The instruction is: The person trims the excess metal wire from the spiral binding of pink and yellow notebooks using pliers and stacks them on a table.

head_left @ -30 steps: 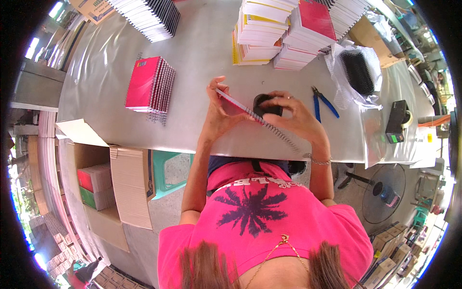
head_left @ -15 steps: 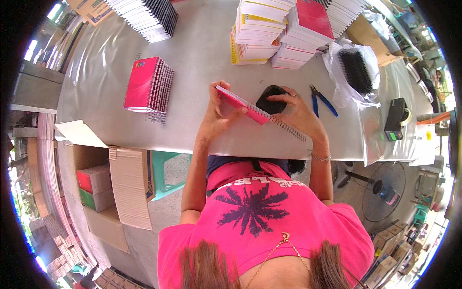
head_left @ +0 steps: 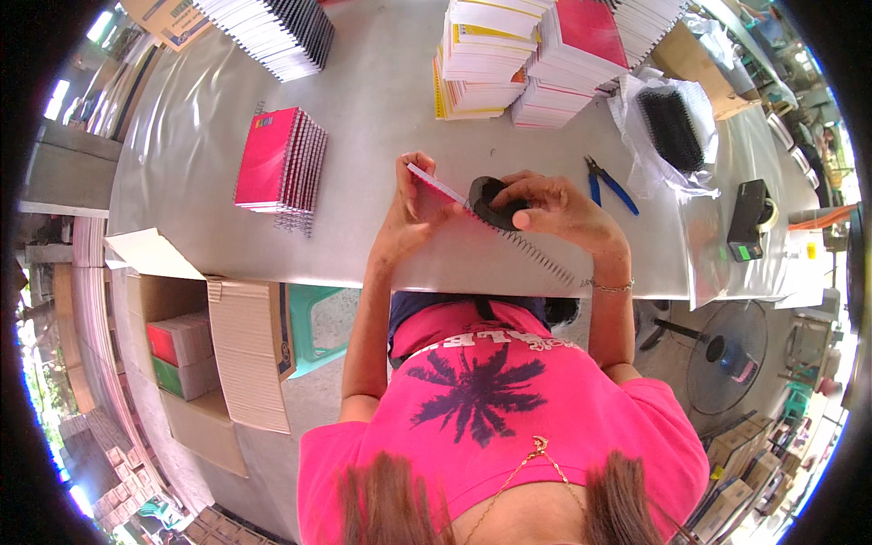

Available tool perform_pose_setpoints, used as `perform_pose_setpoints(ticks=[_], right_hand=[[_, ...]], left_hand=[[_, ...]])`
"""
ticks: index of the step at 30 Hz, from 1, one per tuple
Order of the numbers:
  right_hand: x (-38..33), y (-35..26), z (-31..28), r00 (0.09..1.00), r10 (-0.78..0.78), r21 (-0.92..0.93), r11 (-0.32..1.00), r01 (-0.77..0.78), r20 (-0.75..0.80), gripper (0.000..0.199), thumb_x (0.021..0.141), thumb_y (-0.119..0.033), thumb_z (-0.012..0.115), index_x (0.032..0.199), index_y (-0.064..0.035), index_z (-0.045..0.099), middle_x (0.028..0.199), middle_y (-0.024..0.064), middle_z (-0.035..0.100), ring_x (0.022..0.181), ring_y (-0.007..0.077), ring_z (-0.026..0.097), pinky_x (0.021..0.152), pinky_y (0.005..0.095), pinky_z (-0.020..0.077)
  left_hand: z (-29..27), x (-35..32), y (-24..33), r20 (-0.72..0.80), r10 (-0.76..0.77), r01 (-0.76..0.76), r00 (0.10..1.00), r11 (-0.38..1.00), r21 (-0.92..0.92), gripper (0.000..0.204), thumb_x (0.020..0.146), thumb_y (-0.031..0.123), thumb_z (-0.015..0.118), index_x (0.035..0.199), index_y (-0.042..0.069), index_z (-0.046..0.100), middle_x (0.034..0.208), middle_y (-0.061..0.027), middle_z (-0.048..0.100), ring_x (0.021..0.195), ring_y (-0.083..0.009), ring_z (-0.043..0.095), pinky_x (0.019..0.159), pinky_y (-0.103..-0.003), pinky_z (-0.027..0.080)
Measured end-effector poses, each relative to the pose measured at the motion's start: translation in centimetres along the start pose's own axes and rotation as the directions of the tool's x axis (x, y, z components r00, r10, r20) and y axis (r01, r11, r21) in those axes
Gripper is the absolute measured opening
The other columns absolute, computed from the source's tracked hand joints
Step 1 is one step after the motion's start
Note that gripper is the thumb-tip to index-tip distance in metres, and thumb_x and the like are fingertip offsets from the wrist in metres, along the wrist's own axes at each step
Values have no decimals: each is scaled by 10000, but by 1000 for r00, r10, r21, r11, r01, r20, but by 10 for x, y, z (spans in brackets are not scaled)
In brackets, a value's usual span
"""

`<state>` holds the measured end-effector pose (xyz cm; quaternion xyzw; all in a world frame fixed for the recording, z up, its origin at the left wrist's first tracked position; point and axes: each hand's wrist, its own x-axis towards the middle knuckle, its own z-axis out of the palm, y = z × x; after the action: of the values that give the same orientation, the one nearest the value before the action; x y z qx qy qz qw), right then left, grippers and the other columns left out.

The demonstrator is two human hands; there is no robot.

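My left hand (head_left: 413, 211) grips a thin pink-covered notebook (head_left: 438, 191), tilted above the table's near edge. A wire spiral coil (head_left: 540, 257) runs along the notebook's binding edge, and its loose end sticks out toward my right wrist. In my right hand (head_left: 559, 211) is a round black object with a hollow middle (head_left: 490, 204), whose kind I cannot make out. My fingers reach into its hollow, and its rim lies against the binding edge, hiding part of the coil. Blue-handled pliers (head_left: 610, 186) lie just beyond my right hand.
Left on the table stands a stack of pink spiral notebooks (head_left: 280, 162). Farther back are unbound book stacks (head_left: 486, 68) and black-bound notebooks (head_left: 272, 36). On the right lie black coils (head_left: 670, 129) on white plastic and a tape dispenser (head_left: 748, 221). An open carton (head_left: 247, 354) sits below left.
My right hand has moved left and turned, bringing the round black object against the notebook's binding edge. The left hand and notebook have stayed nearly in place.
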<state>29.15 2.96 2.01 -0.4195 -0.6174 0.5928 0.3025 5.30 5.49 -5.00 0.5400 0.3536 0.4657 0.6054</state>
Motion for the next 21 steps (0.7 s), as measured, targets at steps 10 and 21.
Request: perform_pose_setpoints(ticks=[10, 21], right_hand=[[9, 12, 2, 979, 137, 108, 987, -122, -148, 375, 890, -288, 680, 1096, 24, 670, 1011, 41, 637, 906, 114, 579, 790, 262, 464], [3, 35, -4, 897, -54, -328, 939, -104, -439, 447, 853, -412, 709, 1105, -44, 689, 1034, 79, 654, 1001, 194, 587, 889, 345, 429]], left_hand=[[-7, 1, -10, -4, 60, -59, 998, 990, 130, 669, 747, 133, 801, 1208, 111, 316, 1096, -38, 358, 1052, -155, 397, 976, -274, 312], [4, 1, 3, 105, 338, -343, 935, 790, 508, 558, 738, 121, 798, 1185, 70, 467, 1086, -90, 469, 1061, -243, 446, 964, -360, 382]])
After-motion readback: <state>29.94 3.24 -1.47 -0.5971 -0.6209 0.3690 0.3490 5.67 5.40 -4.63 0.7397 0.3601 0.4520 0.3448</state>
